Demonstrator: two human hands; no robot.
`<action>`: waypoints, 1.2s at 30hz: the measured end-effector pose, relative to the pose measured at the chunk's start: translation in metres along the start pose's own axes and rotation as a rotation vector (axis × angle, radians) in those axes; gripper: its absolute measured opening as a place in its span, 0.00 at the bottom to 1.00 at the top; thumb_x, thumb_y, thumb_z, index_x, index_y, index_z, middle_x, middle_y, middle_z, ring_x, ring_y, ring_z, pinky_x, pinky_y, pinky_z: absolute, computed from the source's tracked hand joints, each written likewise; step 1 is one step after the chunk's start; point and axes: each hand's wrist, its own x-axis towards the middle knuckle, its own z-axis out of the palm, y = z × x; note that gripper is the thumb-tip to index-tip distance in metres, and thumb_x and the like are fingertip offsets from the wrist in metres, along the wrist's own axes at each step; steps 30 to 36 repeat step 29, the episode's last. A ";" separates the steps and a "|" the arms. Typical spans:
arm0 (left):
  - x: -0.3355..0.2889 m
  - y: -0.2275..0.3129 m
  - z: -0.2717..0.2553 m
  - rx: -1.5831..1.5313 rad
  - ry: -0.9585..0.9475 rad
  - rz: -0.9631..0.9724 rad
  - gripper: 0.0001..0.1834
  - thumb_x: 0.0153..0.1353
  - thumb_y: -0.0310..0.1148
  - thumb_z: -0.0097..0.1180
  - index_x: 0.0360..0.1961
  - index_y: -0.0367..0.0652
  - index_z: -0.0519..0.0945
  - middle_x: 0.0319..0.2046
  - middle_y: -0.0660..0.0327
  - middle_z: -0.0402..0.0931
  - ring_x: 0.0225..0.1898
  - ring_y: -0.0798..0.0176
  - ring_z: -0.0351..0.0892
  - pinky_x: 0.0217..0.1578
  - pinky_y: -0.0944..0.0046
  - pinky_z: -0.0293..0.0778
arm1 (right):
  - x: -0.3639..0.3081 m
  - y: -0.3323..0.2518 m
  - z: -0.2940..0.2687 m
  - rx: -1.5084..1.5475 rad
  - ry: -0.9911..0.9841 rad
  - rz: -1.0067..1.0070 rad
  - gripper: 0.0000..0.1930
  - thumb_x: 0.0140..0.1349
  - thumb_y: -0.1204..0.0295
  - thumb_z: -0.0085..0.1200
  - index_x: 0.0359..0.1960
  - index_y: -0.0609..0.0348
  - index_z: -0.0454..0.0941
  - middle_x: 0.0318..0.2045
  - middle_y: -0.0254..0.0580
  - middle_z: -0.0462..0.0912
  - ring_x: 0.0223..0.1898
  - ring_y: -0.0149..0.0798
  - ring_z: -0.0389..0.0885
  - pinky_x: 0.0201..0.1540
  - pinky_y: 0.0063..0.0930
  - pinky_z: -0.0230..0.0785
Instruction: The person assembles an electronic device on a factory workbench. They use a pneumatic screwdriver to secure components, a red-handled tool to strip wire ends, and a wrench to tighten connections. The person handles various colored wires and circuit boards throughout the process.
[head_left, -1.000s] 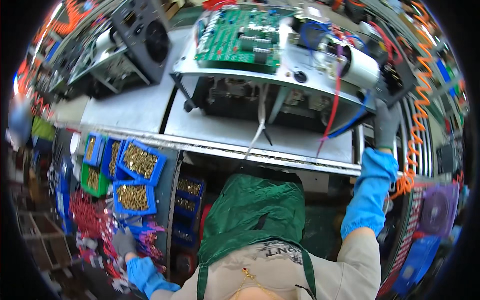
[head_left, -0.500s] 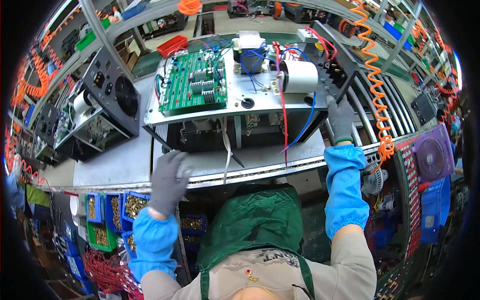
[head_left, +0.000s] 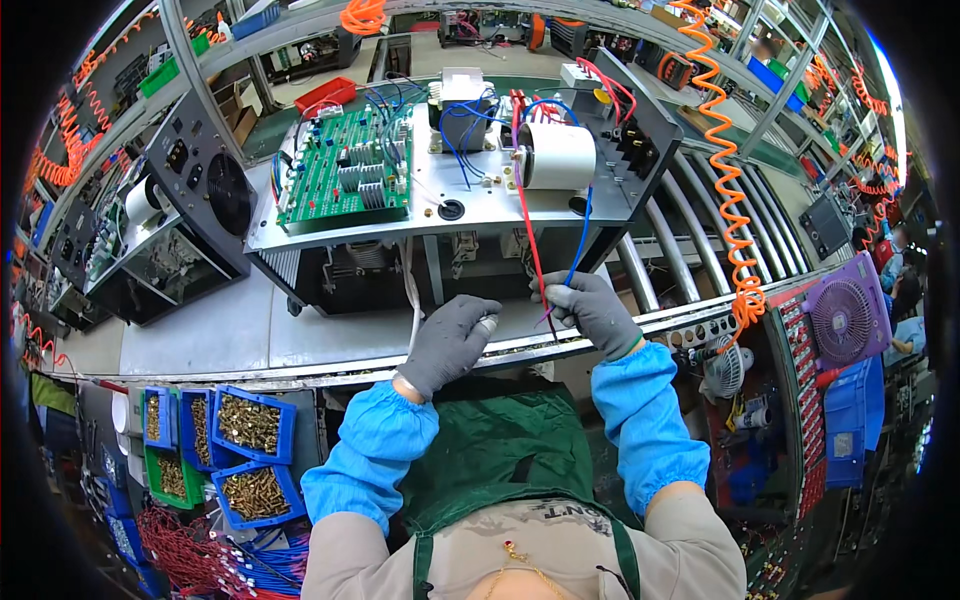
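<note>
Factory benches crowded with racks and coiled orange air hoses (head_left: 735, 190) ring an open metal chassis (head_left: 450, 205) at frame centre, carrying a green circuit board (head_left: 340, 170) and a white cylindrical capacitor (head_left: 557, 155). Just below its front edge, the gloved right hand (head_left: 592, 310) pinches the red wire (head_left: 530, 240) and blue wire (head_left: 582, 235) hanging from the capacitor, while the left hand (head_left: 452, 340) curls loosely, gripping nothing clearly visible. Wire routing looks underway; next likely calls for guiding both leads toward a terminal without tugging.

Two gloved hands (head_left: 455, 335), one green circuit board (head_left: 345, 170), perhaps five screw bins (head_left: 248, 425).
</note>
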 end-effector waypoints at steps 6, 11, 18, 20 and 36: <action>0.017 0.005 0.021 -0.131 -0.006 -0.052 0.15 0.62 0.33 0.48 0.48 0.41 0.78 0.44 0.53 0.76 0.47 0.54 0.76 0.50 0.59 0.69 | -0.005 -0.011 -0.002 -0.489 -0.098 0.021 0.11 0.60 0.69 0.51 0.40 0.60 0.80 0.27 0.40 0.80 0.28 0.32 0.78 0.31 0.24 0.69; 0.035 0.011 0.024 -0.182 0.004 -0.038 0.15 0.62 0.35 0.49 0.48 0.42 0.78 0.43 0.54 0.77 0.47 0.55 0.76 0.50 0.60 0.70 | -0.020 -0.052 -0.030 -0.763 0.096 -0.475 0.07 0.54 0.77 0.54 0.35 0.62 0.78 0.26 0.38 0.77 0.26 0.28 0.77 0.30 0.24 0.71; 0.095 0.029 0.055 -0.338 0.208 -0.181 0.19 0.60 0.41 0.50 0.42 0.34 0.78 0.34 0.50 0.78 0.35 0.55 0.77 0.38 0.57 0.71 | 0.019 -0.122 -0.028 -0.339 0.287 -0.510 0.08 0.62 0.78 0.48 0.41 0.65 0.77 0.27 0.35 0.79 0.28 0.25 0.79 0.33 0.19 0.75; 0.103 0.050 0.046 -0.249 0.223 -0.245 0.19 0.60 0.42 0.50 0.39 0.36 0.79 0.32 0.46 0.79 0.36 0.45 0.77 0.40 0.53 0.70 | 0.022 -0.118 -0.027 -0.334 0.293 -0.511 0.08 0.63 0.78 0.48 0.41 0.65 0.77 0.28 0.37 0.80 0.28 0.26 0.79 0.33 0.19 0.76; 0.120 0.030 0.065 -0.566 0.210 -0.256 0.17 0.60 0.43 0.52 0.34 0.37 0.81 0.28 0.50 0.80 0.31 0.53 0.78 0.36 0.55 0.70 | 0.034 -0.101 -0.028 -0.411 0.343 -0.452 0.09 0.64 0.78 0.48 0.44 0.64 0.76 0.31 0.39 0.80 0.33 0.29 0.82 0.33 0.21 0.78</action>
